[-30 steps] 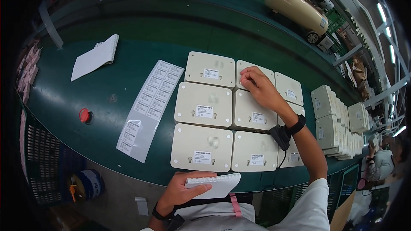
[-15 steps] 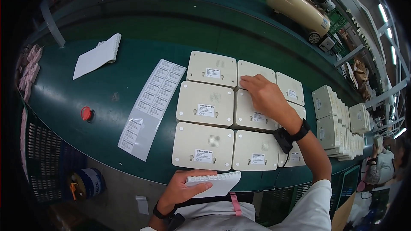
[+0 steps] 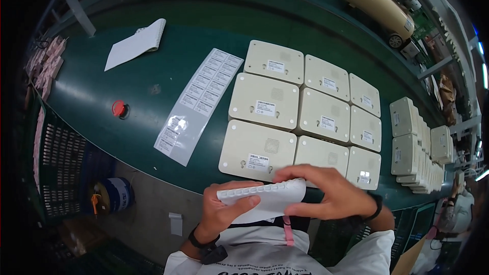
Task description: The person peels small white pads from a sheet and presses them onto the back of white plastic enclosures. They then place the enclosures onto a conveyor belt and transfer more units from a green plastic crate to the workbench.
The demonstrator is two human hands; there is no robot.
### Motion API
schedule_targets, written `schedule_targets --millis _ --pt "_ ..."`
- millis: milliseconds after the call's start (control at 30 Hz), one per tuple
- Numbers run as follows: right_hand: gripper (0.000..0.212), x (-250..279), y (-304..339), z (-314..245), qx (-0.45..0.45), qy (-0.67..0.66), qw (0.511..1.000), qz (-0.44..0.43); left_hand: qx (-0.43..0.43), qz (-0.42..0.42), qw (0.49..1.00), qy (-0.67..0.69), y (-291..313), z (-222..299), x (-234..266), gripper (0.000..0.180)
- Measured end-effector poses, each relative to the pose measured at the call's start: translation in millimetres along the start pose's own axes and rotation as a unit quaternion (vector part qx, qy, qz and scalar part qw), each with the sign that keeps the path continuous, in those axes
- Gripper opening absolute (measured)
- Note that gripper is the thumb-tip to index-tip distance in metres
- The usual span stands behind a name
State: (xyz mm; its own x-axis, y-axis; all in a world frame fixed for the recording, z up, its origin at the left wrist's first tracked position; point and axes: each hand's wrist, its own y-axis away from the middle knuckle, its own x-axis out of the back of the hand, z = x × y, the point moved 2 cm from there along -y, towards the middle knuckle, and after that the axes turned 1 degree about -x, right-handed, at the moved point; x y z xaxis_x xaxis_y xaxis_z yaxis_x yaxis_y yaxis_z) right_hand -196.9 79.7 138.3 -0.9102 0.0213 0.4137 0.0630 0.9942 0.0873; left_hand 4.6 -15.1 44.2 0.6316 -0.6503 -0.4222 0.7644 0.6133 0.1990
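My left hand grips a folded white sheet of stick-on feet in front of my waist, thumb across its face. A row of small bumps runs along the sheet's upper fold. My right hand is at the sheet's right end, fingers along the top edge and thumb against the lower side. Just beyond lie cream plastic boxes in three rows, backs up, each with a white label. White round feet show at corners of the nearer boxes; the far left box shows dark corner holes. My right hand partly covers the near middle box.
Left of the boxes lies a long strip of printed labels, part of it bare. Beyond are a red round object and another folded white sheet. Stacked cream boxes stand at right. A green crate is beside the table's left edge.
My right hand has come back from the boxes in the middle and far rows to the white sheet in my left hand. The view has shifted, so the boxes appear higher and further right.
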Motion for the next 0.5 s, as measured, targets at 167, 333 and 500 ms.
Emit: schedule_targets --millis 167,333,500 --pt "0.032 -9 23 30 -0.016 0.028 0.999 0.031 -0.085 -0.059 0.994 -0.040 -9 -2 -10 0.032" --pt "0.026 -15 28 38 -0.031 0.011 0.999 0.034 0.012 -0.085 0.996 -0.006 -5 5 -15 0.033" --pt "0.020 -16 25 28 -0.036 0.012 0.998 0.042 -0.028 -0.063 0.989 -0.131 0 -4 -6 0.032"
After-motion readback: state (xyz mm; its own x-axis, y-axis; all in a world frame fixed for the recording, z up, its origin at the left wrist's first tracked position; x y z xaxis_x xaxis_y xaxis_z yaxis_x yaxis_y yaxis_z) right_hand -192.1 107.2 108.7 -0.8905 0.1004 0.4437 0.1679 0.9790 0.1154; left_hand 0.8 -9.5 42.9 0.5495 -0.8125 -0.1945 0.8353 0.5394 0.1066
